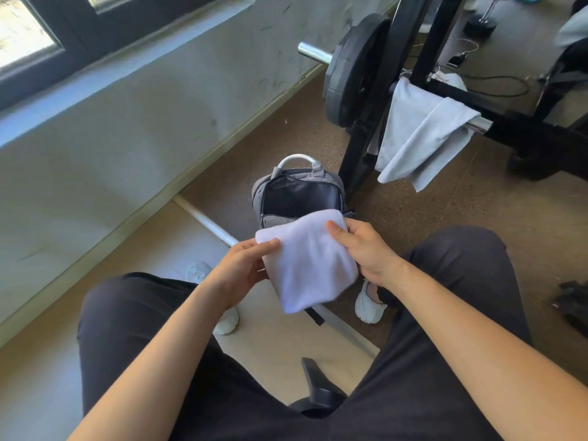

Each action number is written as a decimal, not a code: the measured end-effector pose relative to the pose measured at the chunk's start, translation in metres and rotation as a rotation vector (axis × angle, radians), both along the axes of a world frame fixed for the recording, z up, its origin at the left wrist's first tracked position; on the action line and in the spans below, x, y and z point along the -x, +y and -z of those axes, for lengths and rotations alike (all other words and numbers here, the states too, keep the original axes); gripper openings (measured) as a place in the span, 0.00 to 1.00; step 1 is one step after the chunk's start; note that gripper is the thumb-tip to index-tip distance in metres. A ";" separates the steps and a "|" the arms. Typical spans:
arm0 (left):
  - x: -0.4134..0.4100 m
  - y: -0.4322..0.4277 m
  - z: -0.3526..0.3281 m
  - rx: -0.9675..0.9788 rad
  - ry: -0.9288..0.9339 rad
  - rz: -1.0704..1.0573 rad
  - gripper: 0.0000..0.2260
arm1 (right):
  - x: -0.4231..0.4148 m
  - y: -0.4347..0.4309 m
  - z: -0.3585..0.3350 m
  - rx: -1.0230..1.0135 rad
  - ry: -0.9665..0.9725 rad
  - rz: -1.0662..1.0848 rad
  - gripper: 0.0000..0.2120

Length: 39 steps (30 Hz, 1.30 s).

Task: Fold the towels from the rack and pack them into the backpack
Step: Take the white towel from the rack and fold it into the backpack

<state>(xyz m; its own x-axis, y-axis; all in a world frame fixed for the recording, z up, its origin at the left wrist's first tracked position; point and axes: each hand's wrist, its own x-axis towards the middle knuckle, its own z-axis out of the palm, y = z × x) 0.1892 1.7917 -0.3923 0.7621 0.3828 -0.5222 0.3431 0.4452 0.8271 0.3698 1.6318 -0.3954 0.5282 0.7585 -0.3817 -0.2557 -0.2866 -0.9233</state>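
The folding of one towel looks finished and packing is in hand: a folded white towel point(308, 259) is held in the air just above and near of the open backpack point(299, 192), which stands on the floor between the person's feet. The left hand point(245, 265) pinches its left edge, thumb on top and fingers beneath; the right hand point(366, 249) has its fingers curled over the far right corner. Next, I judge, the bundle must go forward and down into the dark mouth without unfolding (the opening looks barely wider than the fold). A grey towel point(420, 135) hangs unfolded on the rack point(436, 33) at far right, whose weight plate point(353, 71) and foot crowd the backpack's right side.
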 end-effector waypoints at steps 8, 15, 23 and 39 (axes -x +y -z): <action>0.001 -0.003 0.002 -0.393 0.045 -0.207 0.14 | 0.001 0.000 0.005 0.071 -0.347 0.046 0.14; 0.005 0.006 0.007 -0.627 -0.081 -0.261 0.10 | -0.002 0.000 -0.003 -0.055 -0.324 -0.017 0.07; 0.002 -0.002 0.002 -0.229 -0.133 -0.134 0.14 | 0.003 0.000 -0.006 -0.116 0.220 0.113 0.17; 0.007 0.009 0.013 -0.171 -0.063 0.106 0.38 | -0.003 -0.003 -0.003 0.063 -0.118 -0.173 0.29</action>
<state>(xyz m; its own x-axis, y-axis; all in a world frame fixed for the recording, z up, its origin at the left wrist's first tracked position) 0.1819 1.8005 -0.4057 0.8320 0.3775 -0.4065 0.3258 0.2605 0.9088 0.3726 1.6288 -0.3928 0.4362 0.8181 -0.3747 -0.0886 -0.3753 -0.9227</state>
